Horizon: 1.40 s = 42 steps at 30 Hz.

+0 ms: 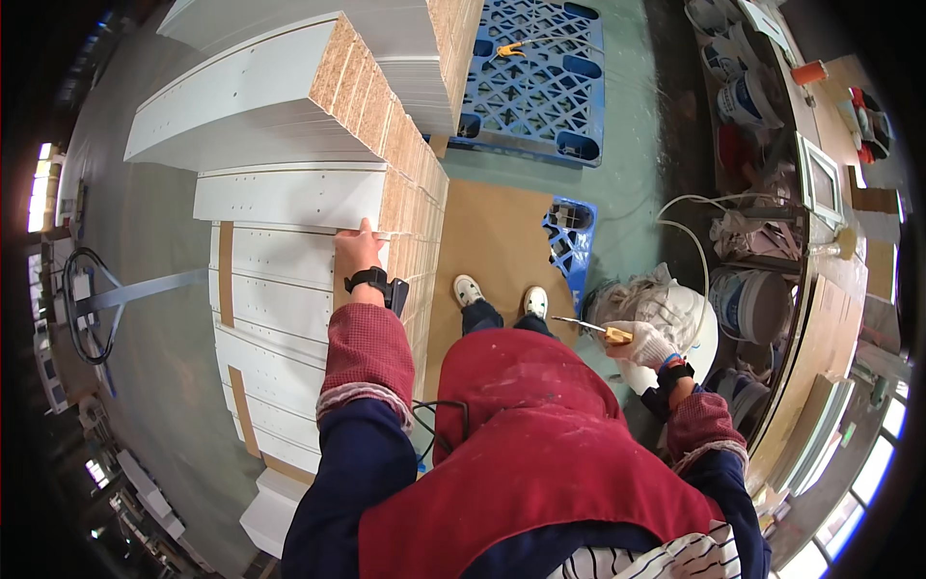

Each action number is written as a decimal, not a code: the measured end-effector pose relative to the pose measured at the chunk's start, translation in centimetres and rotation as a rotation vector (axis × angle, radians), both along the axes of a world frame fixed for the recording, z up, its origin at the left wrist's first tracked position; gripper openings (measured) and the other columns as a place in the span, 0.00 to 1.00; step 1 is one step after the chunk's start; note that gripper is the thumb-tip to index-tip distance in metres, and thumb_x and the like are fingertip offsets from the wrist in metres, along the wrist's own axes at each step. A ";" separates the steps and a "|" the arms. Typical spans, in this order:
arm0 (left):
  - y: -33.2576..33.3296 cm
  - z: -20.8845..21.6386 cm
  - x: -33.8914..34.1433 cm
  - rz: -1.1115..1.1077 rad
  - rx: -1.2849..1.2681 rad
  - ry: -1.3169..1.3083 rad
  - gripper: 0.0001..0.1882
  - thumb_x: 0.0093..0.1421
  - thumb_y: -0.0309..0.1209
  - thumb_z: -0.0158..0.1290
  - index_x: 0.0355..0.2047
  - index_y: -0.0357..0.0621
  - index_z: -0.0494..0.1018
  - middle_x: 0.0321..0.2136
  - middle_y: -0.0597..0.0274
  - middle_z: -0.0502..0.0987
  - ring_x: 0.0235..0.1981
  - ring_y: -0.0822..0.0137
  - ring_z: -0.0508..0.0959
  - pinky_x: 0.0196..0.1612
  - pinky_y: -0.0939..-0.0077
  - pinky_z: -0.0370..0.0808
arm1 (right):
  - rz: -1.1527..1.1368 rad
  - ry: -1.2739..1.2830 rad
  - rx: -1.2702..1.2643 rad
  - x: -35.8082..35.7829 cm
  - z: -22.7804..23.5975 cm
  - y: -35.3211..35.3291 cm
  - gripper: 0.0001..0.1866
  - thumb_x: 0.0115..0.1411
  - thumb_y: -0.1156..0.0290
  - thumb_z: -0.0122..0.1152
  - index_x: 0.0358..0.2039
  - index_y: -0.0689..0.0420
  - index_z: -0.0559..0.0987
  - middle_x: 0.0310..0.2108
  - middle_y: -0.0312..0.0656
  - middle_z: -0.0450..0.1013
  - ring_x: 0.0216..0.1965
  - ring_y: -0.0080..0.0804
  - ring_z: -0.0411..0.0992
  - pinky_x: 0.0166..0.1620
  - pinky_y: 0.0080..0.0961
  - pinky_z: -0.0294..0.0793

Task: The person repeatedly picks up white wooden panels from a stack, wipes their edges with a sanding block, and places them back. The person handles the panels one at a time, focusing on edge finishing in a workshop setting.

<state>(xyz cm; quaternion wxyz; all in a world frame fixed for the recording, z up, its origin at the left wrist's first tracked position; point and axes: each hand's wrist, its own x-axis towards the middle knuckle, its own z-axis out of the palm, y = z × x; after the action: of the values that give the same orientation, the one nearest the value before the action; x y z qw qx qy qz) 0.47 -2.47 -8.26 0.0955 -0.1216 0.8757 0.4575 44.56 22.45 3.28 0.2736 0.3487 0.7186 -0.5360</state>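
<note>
My bare left hand (pixel 358 253) is at the near edge of a white board (pixel 289 198), close to its raw chipboard end. Its fingers look curled against that edge, one digit lying up along the face; the undersides are hidden. The board lies among rows of similar white-faced boards (pixel 280 307) with small drilled holes. My gloved right hand (pixel 644 345) is closed around the yellow handle of a hand tool (pixel 617 336). A thin metal shaft or blade (pixel 579 322) points left from it; its exact kind is unclear. The tool is apart from the boards.
Taller stacks of boards (pixel 241 96) rise at the far left. Brown sheeting (pixel 497 236) covers the floor by my feet, beside a blue pallet (pixel 535 92) with an orange air gun (pixel 511 49). A plastic-wrapped white bucket (pixel 690 323) and a wooden bench (pixel 815 347) stand right.
</note>
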 end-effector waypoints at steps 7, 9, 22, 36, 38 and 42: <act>0.7 2.4 1.2 -0.213 -0.408 0.193 0.43 0.43 0.40 0.63 0.49 0.22 0.54 0.46 0.32 0.67 0.47 0.45 0.70 0.48 0.64 0.68 | -0.008 -0.062 -0.004 -0.1 0.8 -0.9 0.23 0.43 0.69 0.64 0.43 0.55 0.75 0.32 0.41 0.75 0.35 0.30 0.72 0.41 0.26 0.71; -1.1 -0.2 0.4 -0.158 -0.261 0.231 0.37 0.46 0.36 0.62 0.48 0.25 0.56 0.45 0.35 0.68 0.46 0.47 0.71 0.47 0.65 0.69 | -0.037 -0.030 -0.051 0.9 -0.8 -0.8 0.22 0.44 0.70 0.63 0.43 0.55 0.75 0.32 0.40 0.74 0.34 0.29 0.72 0.41 0.25 0.70; -6.9 0.6 -7.4 0.235 0.842 -0.406 0.19 0.54 0.36 0.57 0.41 0.36 0.68 0.37 0.60 0.72 0.41 0.63 0.72 0.44 0.68 0.70 | 0.173 -0.033 0.048 -4.0 -0.3 -0.6 0.22 0.44 0.66 0.63 0.43 0.53 0.75 0.34 0.44 0.75 0.36 0.37 0.73 0.42 0.30 0.70; -17.9 16.5 10.2 0.138 0.696 -0.297 0.26 0.49 0.27 0.52 0.50 0.31 0.62 0.41 0.50 0.71 0.40 0.57 0.74 0.43 0.66 0.73 | 0.240 0.364 0.042 -9.5 3.5 -0.9 0.21 0.47 0.72 0.63 0.44 0.56 0.73 0.38 0.43 0.71 0.40 0.35 0.70 0.45 0.28 0.69; -19.2 20.9 16.5 0.101 0.727 -0.265 0.26 0.47 0.27 0.51 0.48 0.30 0.63 0.39 0.50 0.72 0.38 0.58 0.75 0.40 0.67 0.74 | 0.264 0.387 -0.010 -10.0 5.2 -1.4 0.21 0.48 0.72 0.62 0.45 0.54 0.73 0.37 0.44 0.72 0.39 0.38 0.72 0.43 0.27 0.71; -20.9 30.4 26.3 0.040 0.583 -0.421 0.29 0.42 0.27 0.52 0.48 0.30 0.64 0.38 0.52 0.74 0.37 0.62 0.76 0.40 0.74 0.72 | 0.495 0.513 0.028 -10.9 10.1 -2.1 0.20 0.49 0.71 0.60 0.45 0.53 0.73 0.35 0.44 0.74 0.35 0.42 0.73 0.39 0.29 0.73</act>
<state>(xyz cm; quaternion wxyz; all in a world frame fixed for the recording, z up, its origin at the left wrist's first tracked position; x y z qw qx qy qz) 26.73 -23.39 22.11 0.2954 -0.1977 0.6670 0.6548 33.62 20.40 13.38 0.2009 0.0216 0.8340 -0.5135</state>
